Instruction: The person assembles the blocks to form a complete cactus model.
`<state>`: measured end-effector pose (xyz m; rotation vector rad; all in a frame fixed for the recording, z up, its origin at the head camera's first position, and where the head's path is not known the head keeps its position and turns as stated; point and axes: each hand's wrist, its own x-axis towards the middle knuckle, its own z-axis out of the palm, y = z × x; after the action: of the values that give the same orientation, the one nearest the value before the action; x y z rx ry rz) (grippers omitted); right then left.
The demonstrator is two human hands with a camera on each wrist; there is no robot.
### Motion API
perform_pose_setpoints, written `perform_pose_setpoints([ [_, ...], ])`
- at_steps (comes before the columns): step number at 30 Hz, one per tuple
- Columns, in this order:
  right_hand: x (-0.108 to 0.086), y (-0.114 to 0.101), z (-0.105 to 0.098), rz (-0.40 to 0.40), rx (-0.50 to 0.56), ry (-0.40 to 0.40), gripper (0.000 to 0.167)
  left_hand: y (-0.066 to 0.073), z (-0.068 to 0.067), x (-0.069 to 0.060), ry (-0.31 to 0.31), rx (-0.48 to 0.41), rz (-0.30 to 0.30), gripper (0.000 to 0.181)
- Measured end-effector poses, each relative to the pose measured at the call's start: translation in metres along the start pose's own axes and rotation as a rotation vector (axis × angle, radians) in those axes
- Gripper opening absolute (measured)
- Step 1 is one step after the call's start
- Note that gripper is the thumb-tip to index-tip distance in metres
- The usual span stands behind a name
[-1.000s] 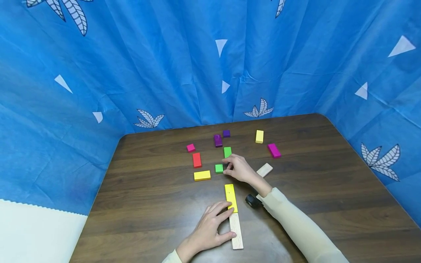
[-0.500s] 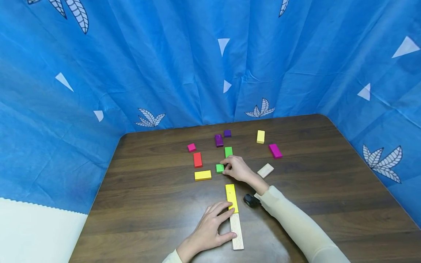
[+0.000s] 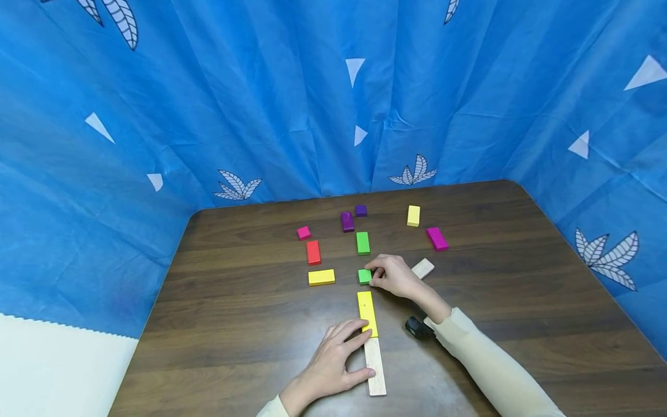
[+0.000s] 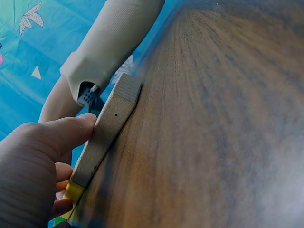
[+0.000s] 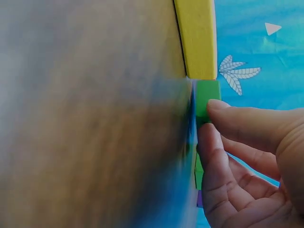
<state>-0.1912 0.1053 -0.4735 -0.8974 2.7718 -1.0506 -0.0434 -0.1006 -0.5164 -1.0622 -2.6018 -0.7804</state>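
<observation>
- Where the head view looks down, the small green block [image 3: 364, 277] lies at 12 o'clock from the long yellow block [image 3: 366, 306], just beyond its far end.
- The right hand [image 3: 395, 277], the nearer one, pinches the small green block from 3 o'clock, thumb and fingertips closed to its width.
- The long yellow block and pale wooden block [image 3: 376, 382] meet end to end, their shared axis running roughly 12 to 6.
- The left hand [image 3: 333, 359] rests on both from 8 o'clock, fingers spread, curled round neither.
</observation>
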Motion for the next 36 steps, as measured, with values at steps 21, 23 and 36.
perform_pose_setpoints([
  [21,-0.01,-0.003,0.0,-0.08,-0.011,-0.07,0.023,-0.001,0.0,-0.001,-0.011,0.051,0.019,0.061],
  [23,-0.011,-0.003,0.0,-0.084,-0.01,-0.078,0.024,-0.001,0.001,-0.001,-0.011,0.05,0.02,0.061],
  [36,-0.013,-0.002,0.001,-0.107,-0.008,-0.088,0.026,-0.001,0.001,-0.001,-0.002,0.028,0.015,0.061],
])
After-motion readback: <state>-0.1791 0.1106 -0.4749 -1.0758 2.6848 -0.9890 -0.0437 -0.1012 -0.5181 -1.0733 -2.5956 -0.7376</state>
